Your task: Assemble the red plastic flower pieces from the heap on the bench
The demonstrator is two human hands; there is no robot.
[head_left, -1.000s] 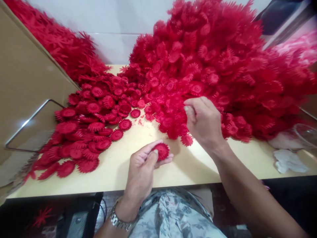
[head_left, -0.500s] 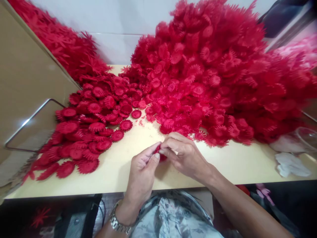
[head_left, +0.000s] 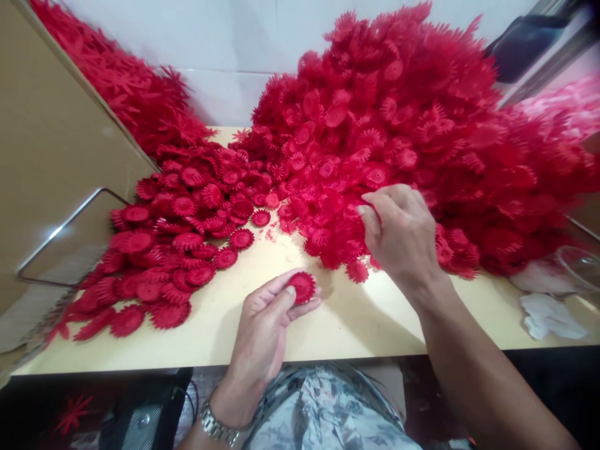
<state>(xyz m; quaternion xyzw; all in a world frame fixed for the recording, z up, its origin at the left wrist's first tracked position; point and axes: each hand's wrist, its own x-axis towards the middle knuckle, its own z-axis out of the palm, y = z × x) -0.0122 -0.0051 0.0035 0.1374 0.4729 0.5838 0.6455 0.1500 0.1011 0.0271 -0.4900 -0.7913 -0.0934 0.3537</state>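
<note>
A round red disc with a toothed rim (head_left: pixel 302 288) is held between the thumb and fingers of my left hand (head_left: pixel 265 322), just above the pale table. My right hand (head_left: pixel 403 234) is over the front of the large red heap (head_left: pixel 347 131), thumb and fingers pinched together. A bit of red shows at its fingertips, too small to tell whether it is a held piece or part of the heap. One loose red piece (head_left: pixel 357 270) lies below that hand, by the heap's front edge.
Stacked toothed red discs (head_left: pixel 173 250) spread over the left of the table (head_left: pixel 210 337). A cardboard panel (head_left: pixel 56 137) with a metal wire loop (head_left: pixel 56 234) stands at the left. White crumpled material (head_left: pixel 553 317) and a clear plastic cup (head_left: pixel 581 265) lie at the right.
My right hand has left my left hand and moved up and right to the large heap. The disc in my left hand now shows its face.
</note>
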